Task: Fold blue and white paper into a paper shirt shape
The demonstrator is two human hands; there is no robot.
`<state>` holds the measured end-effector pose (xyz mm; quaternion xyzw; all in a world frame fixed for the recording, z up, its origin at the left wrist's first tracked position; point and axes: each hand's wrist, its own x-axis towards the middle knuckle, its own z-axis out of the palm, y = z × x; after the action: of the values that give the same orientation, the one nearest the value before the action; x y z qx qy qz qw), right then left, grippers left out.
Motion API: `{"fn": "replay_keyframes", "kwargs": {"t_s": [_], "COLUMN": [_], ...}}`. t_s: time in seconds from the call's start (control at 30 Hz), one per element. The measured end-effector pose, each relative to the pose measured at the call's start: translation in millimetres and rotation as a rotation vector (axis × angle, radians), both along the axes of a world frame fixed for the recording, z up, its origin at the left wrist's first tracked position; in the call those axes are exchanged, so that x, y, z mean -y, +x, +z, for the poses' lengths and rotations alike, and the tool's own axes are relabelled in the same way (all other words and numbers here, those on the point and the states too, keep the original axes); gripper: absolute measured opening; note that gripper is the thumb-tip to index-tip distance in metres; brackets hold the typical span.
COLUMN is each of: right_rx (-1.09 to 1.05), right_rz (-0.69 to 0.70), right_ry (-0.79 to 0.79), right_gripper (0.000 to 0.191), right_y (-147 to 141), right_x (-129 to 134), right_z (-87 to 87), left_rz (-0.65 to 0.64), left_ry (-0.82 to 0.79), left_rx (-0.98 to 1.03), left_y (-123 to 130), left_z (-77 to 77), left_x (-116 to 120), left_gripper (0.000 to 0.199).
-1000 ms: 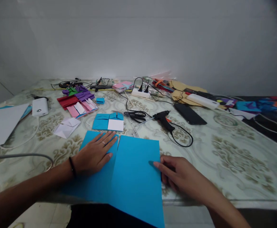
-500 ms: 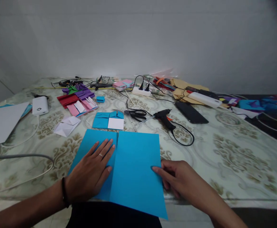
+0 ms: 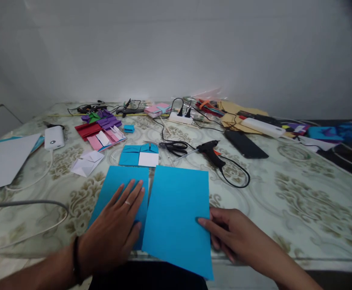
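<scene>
Flat on a blue sheet [image 3: 112,181] at the table's near edge lies my left hand [image 3: 115,221], fingers stretched out. My right hand [image 3: 230,233] pinches the right edge of another blue sheet [image 3: 177,213], thumb on top and fingers beneath. A narrow gap, wider at the far end, parts the two sheets. The right sheet overhangs the table's edge. Just beyond them are a folded blue piece [image 3: 129,158] with a white panel [image 3: 148,159], black scissors [image 3: 177,148] and a black glue gun [image 3: 214,154].
White sheets [image 3: 7,161], a white power bank [image 3: 54,137] and a folded white paper [image 3: 87,162] lie left. Pink folded papers [image 3: 103,139] are farther back, near a power strip [image 3: 180,118]. A black phone [image 3: 246,144] lies right; cables cross the table [image 3: 309,201].
The right blue sheet has moved slightly right with my right hand, now apart from the left sheet. My left hand stays flat on its sheet. The view has shifted a little.
</scene>
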<state>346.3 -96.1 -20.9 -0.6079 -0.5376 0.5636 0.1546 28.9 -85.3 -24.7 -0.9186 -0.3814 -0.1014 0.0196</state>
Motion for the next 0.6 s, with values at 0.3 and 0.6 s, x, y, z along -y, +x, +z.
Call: {"fn": "replay_keyframes", "kwargs": {"t_s": [0.3,0.6], "right_rx": [0.133,0.081], "right_rz": [0.046,0.019], "right_ry": [0.146,0.077], "right_gripper": [0.054,0.059], "right_y": [1.6,6.7], "right_x": [-3.5,2.9], "right_z": [-1.6,2.0], "left_rz": [0.053,0.06], "left_ry": [0.062,0.044], "left_rx": [-0.066,-0.077], "left_y": [0.3,-1.5], "left_z": [-16.1,-12.8], "left_x": [14.2,5.2], "left_gripper": [0.073,0.074]}}
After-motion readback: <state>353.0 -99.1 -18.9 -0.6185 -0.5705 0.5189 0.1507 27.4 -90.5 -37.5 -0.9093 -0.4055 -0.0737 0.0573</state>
